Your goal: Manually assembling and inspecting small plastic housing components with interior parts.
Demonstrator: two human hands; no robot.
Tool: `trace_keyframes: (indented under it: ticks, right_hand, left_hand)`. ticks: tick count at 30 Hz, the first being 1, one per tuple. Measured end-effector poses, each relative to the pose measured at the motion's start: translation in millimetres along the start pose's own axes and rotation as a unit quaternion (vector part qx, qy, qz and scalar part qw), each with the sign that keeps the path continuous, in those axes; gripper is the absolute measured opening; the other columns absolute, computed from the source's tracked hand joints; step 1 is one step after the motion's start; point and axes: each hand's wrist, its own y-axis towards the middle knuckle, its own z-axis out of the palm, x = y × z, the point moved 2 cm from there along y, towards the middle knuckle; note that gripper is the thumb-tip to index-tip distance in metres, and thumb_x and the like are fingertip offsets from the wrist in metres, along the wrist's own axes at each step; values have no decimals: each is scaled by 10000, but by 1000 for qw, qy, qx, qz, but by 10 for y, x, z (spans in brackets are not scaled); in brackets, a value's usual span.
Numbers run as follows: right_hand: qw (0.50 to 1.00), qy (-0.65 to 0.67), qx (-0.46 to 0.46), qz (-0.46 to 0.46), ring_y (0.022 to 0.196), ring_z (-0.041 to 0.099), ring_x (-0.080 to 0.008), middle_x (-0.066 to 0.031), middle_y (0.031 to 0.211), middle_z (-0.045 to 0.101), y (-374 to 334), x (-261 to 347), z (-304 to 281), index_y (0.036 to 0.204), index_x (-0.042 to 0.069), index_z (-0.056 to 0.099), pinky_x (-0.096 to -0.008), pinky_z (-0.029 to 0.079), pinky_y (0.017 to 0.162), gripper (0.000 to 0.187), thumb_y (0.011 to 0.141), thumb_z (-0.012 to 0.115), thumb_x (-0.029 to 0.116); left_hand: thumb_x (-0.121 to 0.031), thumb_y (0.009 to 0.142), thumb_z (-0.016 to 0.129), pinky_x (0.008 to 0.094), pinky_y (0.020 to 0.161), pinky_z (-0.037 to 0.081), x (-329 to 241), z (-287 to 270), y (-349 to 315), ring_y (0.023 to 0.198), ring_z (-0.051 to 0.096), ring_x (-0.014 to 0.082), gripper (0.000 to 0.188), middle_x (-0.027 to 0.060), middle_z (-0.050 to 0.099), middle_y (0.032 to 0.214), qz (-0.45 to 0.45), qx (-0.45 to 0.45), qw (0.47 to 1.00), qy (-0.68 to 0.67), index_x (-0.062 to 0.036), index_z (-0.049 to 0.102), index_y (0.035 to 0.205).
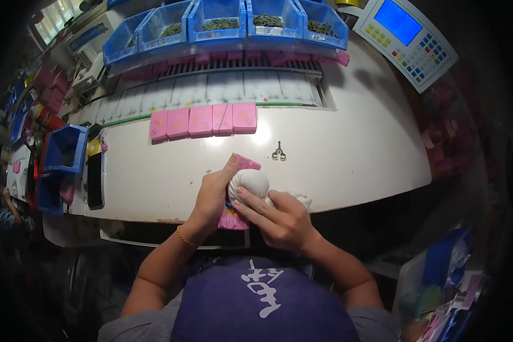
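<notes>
"Clasping a pink piece [233,221], the left hand [211,194] is closed, its thumb lying along the upper end. Confirm the right?"

"The right hand [288,221] is curled on a round white cloth bundle [254,181], fingertips against its face. A loose end of white cloth shows beyond the knuckles. The inner grip is hidden."

"Position of both items?"

"In front of the person, at the near edge of the counter [359,157]. The bundle covers the middle of the pink piece, which shows above and below it. The lower end looks ruffled, with a blue patch at the bundle's edge. Whether it is all one part, I cannot tell."

"Other items noted?"

"Five pink blocks [200,121] side by side in a row, farther back. A small metal tool with two finger loops [279,151], right of the row and nearer the person. A black phone [96,181] near the left end. Blue bins [220,23] at the back, green bits inside."
</notes>
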Motion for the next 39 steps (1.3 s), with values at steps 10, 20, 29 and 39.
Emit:
trace_keyframes:
  ticks: [10,20,29,39]
  right_hand:
    - [979,182,68,59,744,549,-236,-88,1320,647,62,-195,-100,1213,99,704,-310,518,737,536,691,639,2]
    - [961,251,24,114,741,547,-264,-116,1400,580,-109,126,18,1290,104,654,-332,522,700,668,634,669,-26]
    - [939,327,-14,107,748,555,-264,-113,1410,575,-214,-196,-238,1290,83,653,-334,521,715,643,660,646,-42]
    - [974,127,-70,173,886,587,-267,-127,1166,576,-5,-75,-148,1264,73,616,-334,515,707,545,747,787,56]
  left_hand:
    - [-391,1064,429,240,569,503,76,14,69,633,615,117,526,96,679,801,158,-61,982,85,64,671,959]
    - [-466,1056,391,326,641,578,-135,225,-54,725,690,223,604,182,695,922,198,-74,977,36,88,630,1070]
    - [-511,1048,386,321,660,571,-45,148,17,728,678,202,637,178,696,952,236,-113,963,59,76,632,1089]
    - [-495,1057,355,330,727,595,29,270,-36,824,687,209,594,187,662,1031,143,-43,979,-135,45,542,1216]
